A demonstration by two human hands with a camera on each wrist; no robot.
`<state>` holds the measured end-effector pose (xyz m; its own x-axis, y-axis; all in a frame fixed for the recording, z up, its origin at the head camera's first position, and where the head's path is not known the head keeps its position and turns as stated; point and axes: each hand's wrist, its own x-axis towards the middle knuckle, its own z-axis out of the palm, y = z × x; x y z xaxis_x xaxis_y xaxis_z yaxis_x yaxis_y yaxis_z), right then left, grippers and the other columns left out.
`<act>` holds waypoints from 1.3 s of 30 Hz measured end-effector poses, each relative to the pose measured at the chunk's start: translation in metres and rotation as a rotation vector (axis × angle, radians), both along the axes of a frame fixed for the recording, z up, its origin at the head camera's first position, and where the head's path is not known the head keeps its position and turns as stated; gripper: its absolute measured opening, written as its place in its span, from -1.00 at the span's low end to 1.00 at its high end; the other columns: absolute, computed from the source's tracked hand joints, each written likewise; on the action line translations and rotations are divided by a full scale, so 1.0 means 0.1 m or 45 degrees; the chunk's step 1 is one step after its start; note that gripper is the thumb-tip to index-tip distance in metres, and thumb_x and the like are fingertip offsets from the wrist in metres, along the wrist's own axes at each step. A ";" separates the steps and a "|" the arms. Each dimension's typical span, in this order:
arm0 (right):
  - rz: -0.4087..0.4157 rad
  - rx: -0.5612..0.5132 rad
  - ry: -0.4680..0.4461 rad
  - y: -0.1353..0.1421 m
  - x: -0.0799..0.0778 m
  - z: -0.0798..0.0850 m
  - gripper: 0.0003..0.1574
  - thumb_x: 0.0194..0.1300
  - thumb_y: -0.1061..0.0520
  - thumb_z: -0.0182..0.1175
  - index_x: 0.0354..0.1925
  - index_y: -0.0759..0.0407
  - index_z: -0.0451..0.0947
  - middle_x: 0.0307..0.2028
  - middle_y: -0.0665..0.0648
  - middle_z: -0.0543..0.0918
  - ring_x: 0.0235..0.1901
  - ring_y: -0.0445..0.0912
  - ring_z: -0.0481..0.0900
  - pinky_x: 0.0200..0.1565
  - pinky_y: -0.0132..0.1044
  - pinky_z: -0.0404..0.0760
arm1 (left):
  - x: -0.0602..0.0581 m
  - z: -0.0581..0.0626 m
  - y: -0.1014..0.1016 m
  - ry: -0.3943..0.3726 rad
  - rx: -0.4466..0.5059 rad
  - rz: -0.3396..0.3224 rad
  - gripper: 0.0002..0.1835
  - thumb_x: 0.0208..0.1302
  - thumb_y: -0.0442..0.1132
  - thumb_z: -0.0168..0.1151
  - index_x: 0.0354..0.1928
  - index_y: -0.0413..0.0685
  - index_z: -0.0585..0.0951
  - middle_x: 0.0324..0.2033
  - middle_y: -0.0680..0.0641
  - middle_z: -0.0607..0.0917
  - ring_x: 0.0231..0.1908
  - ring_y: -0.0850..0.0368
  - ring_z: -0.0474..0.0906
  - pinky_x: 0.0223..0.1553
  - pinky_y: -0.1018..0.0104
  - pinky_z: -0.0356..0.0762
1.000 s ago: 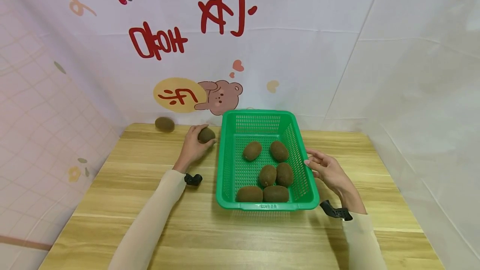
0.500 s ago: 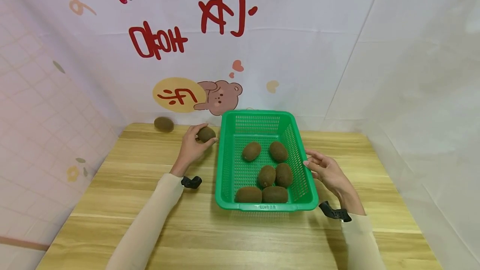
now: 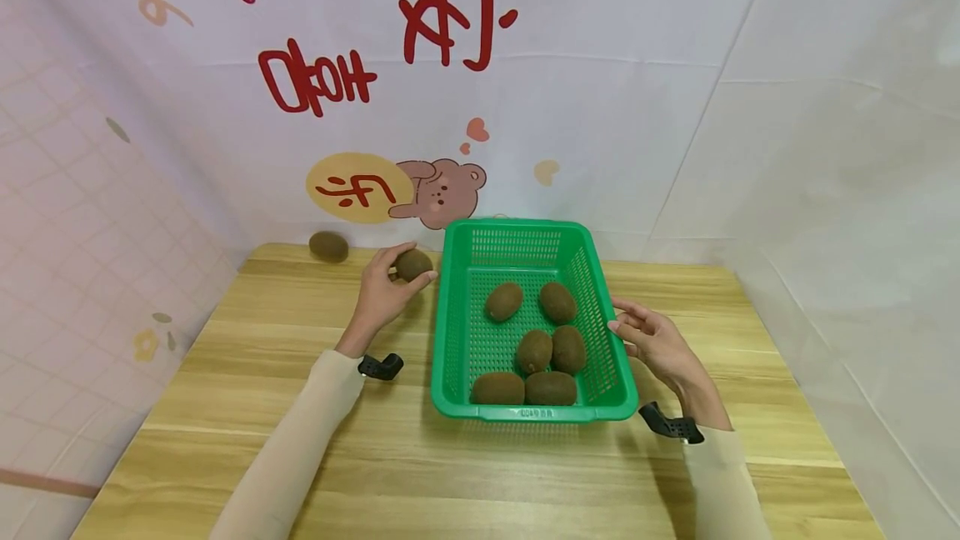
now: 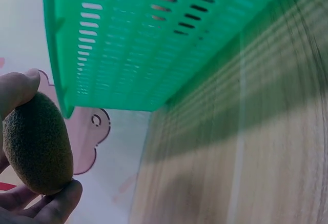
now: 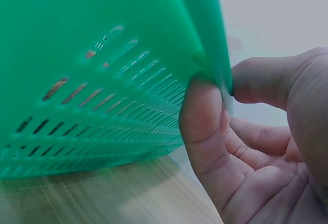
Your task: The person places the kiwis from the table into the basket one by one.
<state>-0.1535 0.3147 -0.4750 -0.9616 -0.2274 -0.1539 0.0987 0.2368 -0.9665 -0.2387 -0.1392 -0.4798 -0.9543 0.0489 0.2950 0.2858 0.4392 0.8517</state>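
Observation:
My left hand point(image 3: 381, 294) grips a brown fuzzy kiwi point(image 3: 414, 266) between thumb and fingers, just left of the green plastic basket point(image 3: 535, 413). In the left wrist view that kiwi point(image 4: 38, 144) is close to the basket's perforated side wall point(image 4: 128, 55), with a small gap from its rim. My right hand point(image 3: 658, 347) pinches the basket's right rim between thumb and a finger. From the right wrist view, one fingertip point(image 5: 202, 106) lies against the outer wall below the rim. Several kiwis, such as one near the front point(image 3: 498, 389), lie inside the basket.
Another kiwi point(image 3: 328, 247) lies at the table's back left edge. The wooden table point(image 3: 480, 482) meets a white printed cloth backdrop point(image 3: 600, 107) behind, with cloth also at both sides. Each wrist wears a black strap mount point(image 3: 381, 367).
My left hand and its kiwi have shifted only slightly, a little up in the view. The right hand, the basket and the other kiwis look unmoved.

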 end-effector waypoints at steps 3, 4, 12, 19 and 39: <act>-0.001 0.006 0.001 0.00 0.01 0.00 -0.11 0.51 -0.06 0.21 0.59 0.18 0.09 -0.18 -0.05 0.55 -0.16 -0.22 0.53 0.00 -0.34 0.64 | 0.03 0.04 0.01 0.010 0.010 0.000 -0.31 0.19 0.02 0.54 0.34 0.04 0.55 0.20 -0.19 0.55 0.14 -0.09 0.55 0.11 -0.07 0.66; -0.001 0.009 0.002 0.00 0.01 0.00 -0.11 0.51 -0.07 0.21 0.59 0.18 0.09 -0.18 -0.06 0.55 -0.16 -0.23 0.53 0.00 -0.34 0.64 | 0.04 0.05 0.02 0.012 0.013 0.000 -0.31 0.19 0.02 0.54 0.34 0.05 0.56 0.19 -0.19 0.56 0.14 -0.08 0.55 0.11 -0.07 0.66; 0.000 -0.010 0.007 0.00 0.01 -0.03 -0.11 0.51 -0.06 0.21 0.59 0.18 0.11 -0.19 -0.05 0.54 -0.18 -0.23 0.52 -0.05 -0.32 0.67 | 0.12 0.15 0.07 0.064 0.007 -0.026 -0.32 0.19 -0.02 0.55 0.34 0.06 0.56 0.20 -0.15 0.57 0.15 -0.04 0.55 0.11 -0.04 0.69; -0.002 -0.008 0.007 0.01 0.01 -0.04 -0.12 0.52 -0.05 0.20 0.59 0.19 0.10 -0.19 -0.07 0.54 -0.21 -0.25 0.51 -0.09 -0.35 0.65 | 0.17 0.26 0.12 0.115 0.017 -0.072 -0.33 0.19 -0.04 0.55 0.34 0.08 0.56 0.20 -0.13 0.56 0.13 0.00 0.55 0.10 -0.01 0.70; -0.003 0.019 -0.002 0.00 0.01 0.03 -0.10 0.51 -0.07 0.21 0.59 0.17 0.10 -0.17 -0.06 0.55 -0.16 -0.23 0.52 -0.02 -0.35 0.64 | 0.32 0.58 0.36 0.251 0.032 -0.239 -0.32 0.19 -0.15 0.55 0.36 0.09 0.54 0.23 -0.09 0.58 0.08 0.05 0.57 0.05 0.04 0.71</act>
<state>-0.1524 0.3145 -0.4720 -0.9618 -0.2230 -0.1587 0.1008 0.2506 -0.9628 -0.2068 -0.1028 -0.4222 -0.8535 0.2094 0.4772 0.5212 0.3422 0.7818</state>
